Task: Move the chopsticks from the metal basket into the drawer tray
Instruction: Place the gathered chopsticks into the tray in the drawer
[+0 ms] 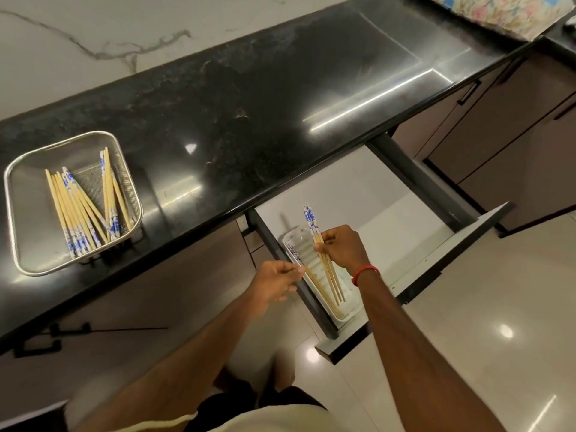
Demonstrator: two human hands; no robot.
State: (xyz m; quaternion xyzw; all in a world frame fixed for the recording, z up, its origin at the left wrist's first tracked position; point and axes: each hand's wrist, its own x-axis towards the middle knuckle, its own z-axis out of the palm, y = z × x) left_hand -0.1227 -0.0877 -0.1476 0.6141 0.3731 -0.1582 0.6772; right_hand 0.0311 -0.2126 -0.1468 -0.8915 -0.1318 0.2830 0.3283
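A metal mesh basket (pixel 28 182) stands on the black counter at the left and holds several wooden chopsticks (pixel 79 210) with blue-and-white patterned ends. Below the counter an open drawer (pixel 436 269) holds a white tray (pixel 299 236) at its left side. My right hand (pixel 341 249) grips a small bundle of chopsticks (pixel 311 221) over the tray, patterned ends pointing up and away. My left hand (pixel 276 283) is beside the tray's left edge, fingers curled, and pinches a chopstick (pixel 318 289) that slants down into the tray.
The black stone counter (pixel 249 120) runs across the view with a shiny bare stretch to the right of the basket. Dark cabinet doors with black handles (pixel 467 93) are on the right. A glossy tiled floor (pixel 483 338) lies below the drawer front.
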